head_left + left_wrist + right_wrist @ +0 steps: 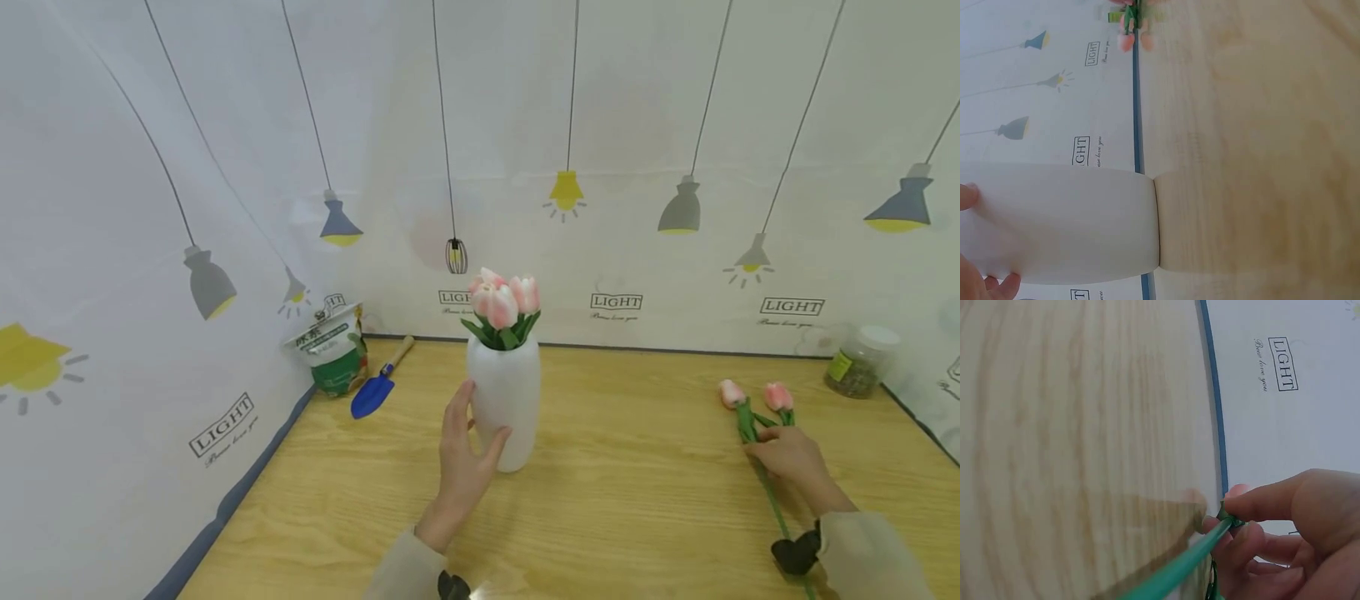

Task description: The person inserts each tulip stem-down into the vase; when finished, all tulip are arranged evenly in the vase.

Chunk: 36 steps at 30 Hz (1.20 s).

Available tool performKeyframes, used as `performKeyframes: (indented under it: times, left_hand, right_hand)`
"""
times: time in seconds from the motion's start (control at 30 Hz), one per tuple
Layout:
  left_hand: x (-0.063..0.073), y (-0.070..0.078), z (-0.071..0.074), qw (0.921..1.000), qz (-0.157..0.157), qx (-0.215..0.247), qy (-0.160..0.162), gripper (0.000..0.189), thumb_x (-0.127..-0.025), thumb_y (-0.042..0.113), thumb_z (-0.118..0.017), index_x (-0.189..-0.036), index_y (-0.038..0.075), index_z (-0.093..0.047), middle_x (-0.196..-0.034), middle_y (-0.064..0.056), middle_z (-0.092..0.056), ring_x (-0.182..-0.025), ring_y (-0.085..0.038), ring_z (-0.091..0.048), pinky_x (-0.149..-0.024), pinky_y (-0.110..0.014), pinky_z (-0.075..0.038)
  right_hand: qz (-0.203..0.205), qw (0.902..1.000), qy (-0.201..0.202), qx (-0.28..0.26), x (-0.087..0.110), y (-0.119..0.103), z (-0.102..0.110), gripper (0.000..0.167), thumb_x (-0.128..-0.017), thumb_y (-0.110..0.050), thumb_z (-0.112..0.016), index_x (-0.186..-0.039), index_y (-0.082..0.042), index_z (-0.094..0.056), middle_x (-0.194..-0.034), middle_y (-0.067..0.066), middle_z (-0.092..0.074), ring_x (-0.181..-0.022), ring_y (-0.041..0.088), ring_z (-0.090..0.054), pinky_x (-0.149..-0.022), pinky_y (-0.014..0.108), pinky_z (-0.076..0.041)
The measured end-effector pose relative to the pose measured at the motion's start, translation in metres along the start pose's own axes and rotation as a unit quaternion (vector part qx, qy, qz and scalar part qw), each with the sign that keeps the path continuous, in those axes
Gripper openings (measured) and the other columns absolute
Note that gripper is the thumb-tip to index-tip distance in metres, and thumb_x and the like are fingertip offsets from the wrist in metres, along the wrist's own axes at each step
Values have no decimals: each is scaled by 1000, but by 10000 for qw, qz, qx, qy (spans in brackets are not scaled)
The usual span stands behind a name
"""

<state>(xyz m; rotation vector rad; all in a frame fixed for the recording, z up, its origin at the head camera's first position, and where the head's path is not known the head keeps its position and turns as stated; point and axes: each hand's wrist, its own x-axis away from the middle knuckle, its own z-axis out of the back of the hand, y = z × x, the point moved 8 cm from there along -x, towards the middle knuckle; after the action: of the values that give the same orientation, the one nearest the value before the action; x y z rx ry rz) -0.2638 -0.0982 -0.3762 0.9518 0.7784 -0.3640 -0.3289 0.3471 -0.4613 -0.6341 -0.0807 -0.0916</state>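
Observation:
A white vase [504,400] stands upright on the wooden table, with several pink-and-white tulips [502,307] in its mouth. My left hand [463,458] holds the vase from the left, thumb on its front and fingers round its side; the left wrist view shows the vase's base [1141,225] on the table. To the right, my right hand [791,462] pinches the green stem [1191,553] of a tulip [731,393] just below its leaves. A second pink tulip [778,395] is beside it; the hand hides its lower part, so I cannot tell whether it is held too.
At the back left, a green-and-white bag [335,354] leans by the wall, with a blue trowel [375,392] lying near it. A lidded clear jar [858,367] stands in the back right corner. A lamp-patterned cloth [645,258] encloses the table's back and sides.

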Motion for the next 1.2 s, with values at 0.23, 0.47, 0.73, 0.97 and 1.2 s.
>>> performKeyframes:
  times: [0.23,0.47,0.73,0.97,1.2]
  left_hand:
    - [0,0,0,10000,47,-11,-17,78,-76,14,-70,-139,12,-24,-138,-13,-33,-121,-32,-40,-78,-39,-53]
    - [2,1,1,10000,70,-17,-14,77,-75,14,-70,-138,11,-25,-137,-13,-34,-121,-32,-41,-79,-38,-53]
    - [1,1,1,10000,-14,-3,5,78,-75,14,-70,-139,11,-25,-138,-13,-33,-121,-32,-41,-78,-39,-53]
    - [0,1,1,10000,30,66,-30,77,-76,15,-69,-139,11,-24,-138,-13,-33,-122,-32,-40,-79,-39,-53]
    - [0,0,1,10000,-14,39,26,77,-76,15,-69,-138,10,-25,-138,-14,-33,-121,-33,-40,-78,-39,-53]
  right_hand:
    - [-82,9992,256,-284,-3,1,6,50,-83,-24,-46,-115,14,-43,-53,-1,-54,-47,12,-48,-42,27,-40]
    - [40,9932,703,-931,5,-30,24,52,-88,-35,-45,-119,6,-42,-78,2,-62,-47,9,-44,-41,27,-38]
    - [891,9362,913,-3275,18,-111,49,20,-87,-33,-53,-103,-21,-47,-67,-23,-61,-36,5,-35,-35,32,-24]
    - [1709,8758,250,-4508,32,-185,49,23,-86,-22,-57,-105,-16,-46,-71,-12,-67,-37,9,-43,-41,36,-12]
    - [2524,8435,-26,-4741,42,-229,47,21,-88,-11,-53,-108,-12,-45,-76,-9,-68,-40,10,-49,-38,34,-11]
